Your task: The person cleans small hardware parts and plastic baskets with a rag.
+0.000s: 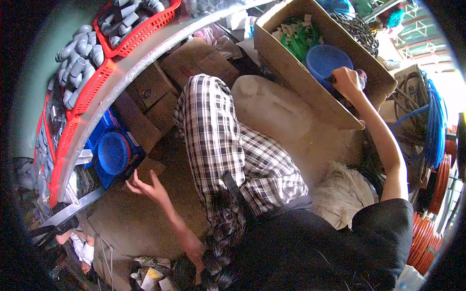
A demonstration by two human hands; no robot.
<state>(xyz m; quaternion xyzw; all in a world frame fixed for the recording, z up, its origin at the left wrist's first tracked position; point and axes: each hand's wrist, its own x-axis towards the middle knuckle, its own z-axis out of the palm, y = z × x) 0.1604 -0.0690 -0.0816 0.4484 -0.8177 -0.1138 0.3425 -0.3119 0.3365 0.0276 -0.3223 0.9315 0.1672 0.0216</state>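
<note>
My right hand [347, 83] is closed over the cardboard box [306, 92], next to a round blue plastic dish [327, 63]. A small dark object with a reddish part [360, 79] shows beside its fingers; what it is I cannot make out. In the same box, green items [298, 41] lie with pale tags or papers. My left hand [148, 186] is stretched out low on the left, fingers apart and holding nothing. Close to it, a round blue dish [112, 153] rests against a blue box [104, 175].
Red baskets [141, 41] with grey pipe fittings [80, 63] line a shelf with a pale edge [160, 46]. Brown cartons [145, 92] stand beneath. Right are coils of blue [437, 116] and orange-brown tubing [427, 237]; a woven sack [342, 194] lies nearby. A person [82, 250] is at lower left.
</note>
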